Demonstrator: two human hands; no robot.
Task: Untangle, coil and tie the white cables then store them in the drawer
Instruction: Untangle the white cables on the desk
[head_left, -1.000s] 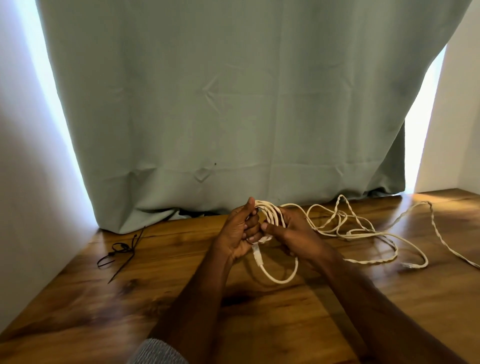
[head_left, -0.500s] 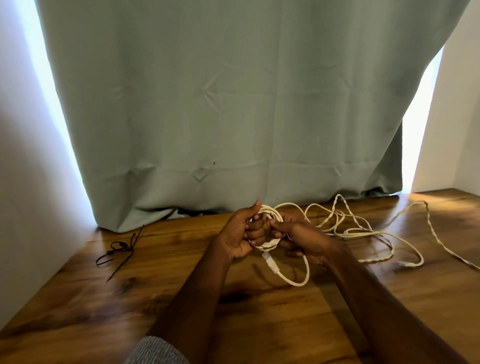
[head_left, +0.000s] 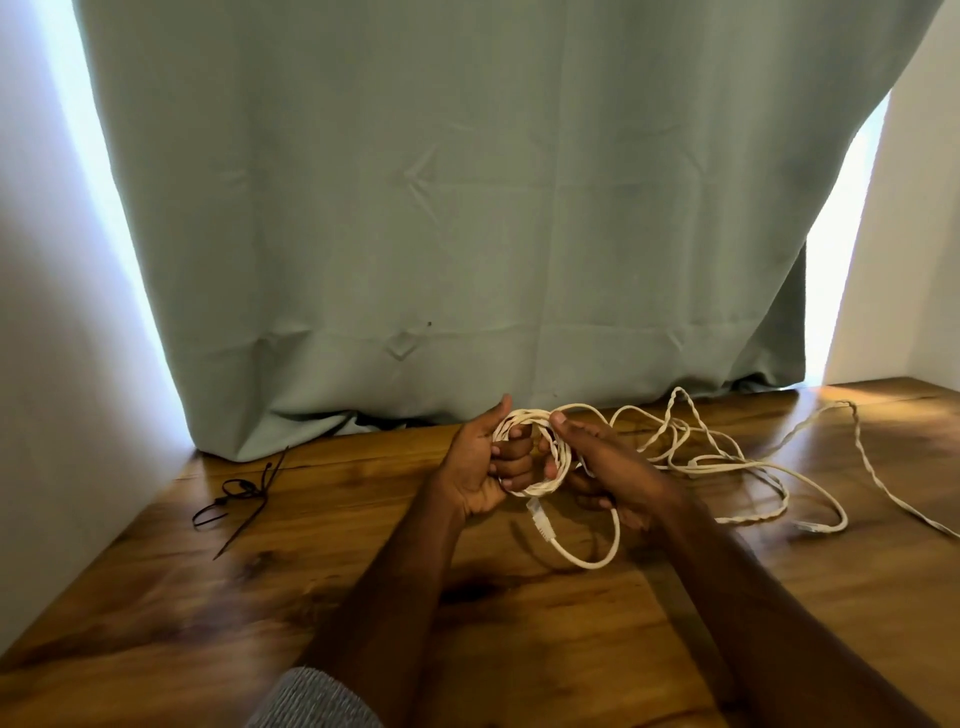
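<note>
Centre of the frame, just in front of the hanging sage-green curtain (head_left: 467, 208), the person holds a small coil of white twisted cable (head_left: 524, 457) up above the brown wooden surface (head_left: 571, 649). The left hand (head_left: 480, 467) has its fingers curled through the ring of loops, thumb raised at the top edge, so that grip is closed round the coil. The right hand (head_left: 602, 462) sits just beside it on the coil's right rim, thumb and fingers pinching the outgoing strand against the loops.

Here is the relation that matters: the uncoiled white cable slack (head_left: 727, 457) lies to the right of both hands, trailing in loose tangled curves toward the right edge of the frame, its run roughly left to right across the surface. The right hand is the nearer one to that slack, so it looks placed to feed the next loop while the left keeps the ring steady. A short tail with a white plastic connector (head_left: 540, 522) dangles below the coil.

At the left of the frame, well apart from the hands, a bunch of thin black zip ties (head_left: 244, 493) rests on the surface. No drawer is in sight. No brand, label or readable writing shows anywhere.
</note>
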